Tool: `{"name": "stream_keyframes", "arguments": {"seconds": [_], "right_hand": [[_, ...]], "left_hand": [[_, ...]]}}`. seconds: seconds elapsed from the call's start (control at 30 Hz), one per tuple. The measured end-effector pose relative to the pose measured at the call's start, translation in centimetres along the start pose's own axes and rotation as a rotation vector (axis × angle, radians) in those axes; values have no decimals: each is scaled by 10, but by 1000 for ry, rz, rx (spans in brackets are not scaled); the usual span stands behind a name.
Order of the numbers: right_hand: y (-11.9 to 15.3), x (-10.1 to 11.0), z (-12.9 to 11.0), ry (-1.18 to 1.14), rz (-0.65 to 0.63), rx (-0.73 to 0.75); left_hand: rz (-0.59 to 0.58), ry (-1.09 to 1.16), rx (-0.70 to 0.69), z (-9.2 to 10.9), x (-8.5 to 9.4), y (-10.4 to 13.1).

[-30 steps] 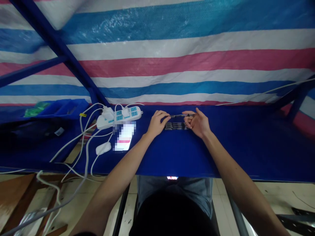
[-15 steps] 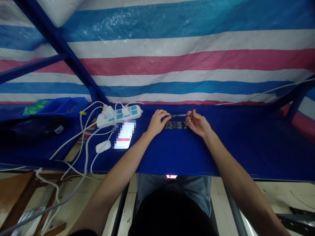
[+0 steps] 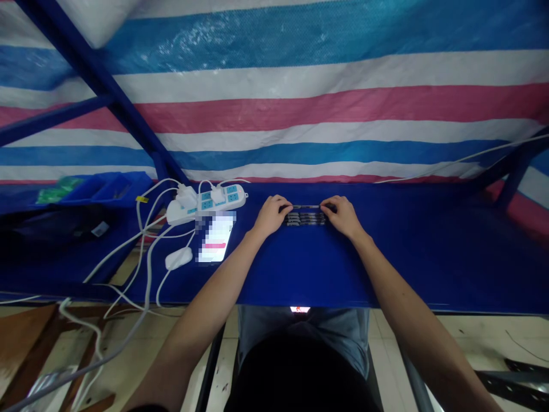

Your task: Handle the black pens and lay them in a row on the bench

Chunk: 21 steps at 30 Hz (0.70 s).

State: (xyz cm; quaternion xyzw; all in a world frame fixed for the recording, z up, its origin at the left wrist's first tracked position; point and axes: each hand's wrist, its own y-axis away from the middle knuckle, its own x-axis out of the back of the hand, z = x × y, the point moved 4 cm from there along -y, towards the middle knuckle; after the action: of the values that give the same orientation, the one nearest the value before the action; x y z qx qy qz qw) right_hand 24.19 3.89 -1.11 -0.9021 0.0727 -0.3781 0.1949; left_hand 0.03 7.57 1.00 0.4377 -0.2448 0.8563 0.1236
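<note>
A thin dark pen (image 3: 306, 206) lies crosswise between my hands, just beyond a neat row of several similar pens (image 3: 305, 219) on the blue tabletop. The thumb and fingers of my left hand (image 3: 271, 214) pinch its left end. At the right end, my right hand (image 3: 342, 215) grips it the same way, fingertips together. The row of pens sits side by side, close to the held one, with their clips toward the left. My fingers hide both tips of the held pen.
Left of my left arm are a white power strip (image 3: 208, 204) with plugs, a lit phone (image 3: 215, 237), a white adapter (image 3: 179, 258) and tangled white cables (image 3: 150, 269). Blue bins (image 3: 124, 187) stand farther left. A striped tarp (image 3: 326, 109) hangs behind the table (image 3: 429, 246).
My right hand has turned from a loose, palm-up hold to a pinch with its back up. The pen has come slightly nearer the row.
</note>
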Motion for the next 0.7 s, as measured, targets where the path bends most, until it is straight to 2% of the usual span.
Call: {"name": "stream_keyframes", "arguments": {"seconds": [0.13, 0.23, 0.33, 0.47, 0.57, 0.7], "right_hand": [[0, -1, 2, 83, -81, -15], [1, 3, -4, 59, -50, -11], [4, 6, -19, -21, -66, 125], [11, -1, -38, 12, -210, 299], [15, -8, -47, 71, -293, 339], [17, -8, -53, 63, -329, 336]], "left_hand": [[-97, -30, -78, 1, 3, 3], [-110, -17, -80, 2, 7, 4], [-98, -15, -82, 3, 9, 5], [-69, -7, -109, 3, 7, 6], [-64, -5, -124, 3, 6, 6], [-94, -63, -159, 5, 5, 8]]}}
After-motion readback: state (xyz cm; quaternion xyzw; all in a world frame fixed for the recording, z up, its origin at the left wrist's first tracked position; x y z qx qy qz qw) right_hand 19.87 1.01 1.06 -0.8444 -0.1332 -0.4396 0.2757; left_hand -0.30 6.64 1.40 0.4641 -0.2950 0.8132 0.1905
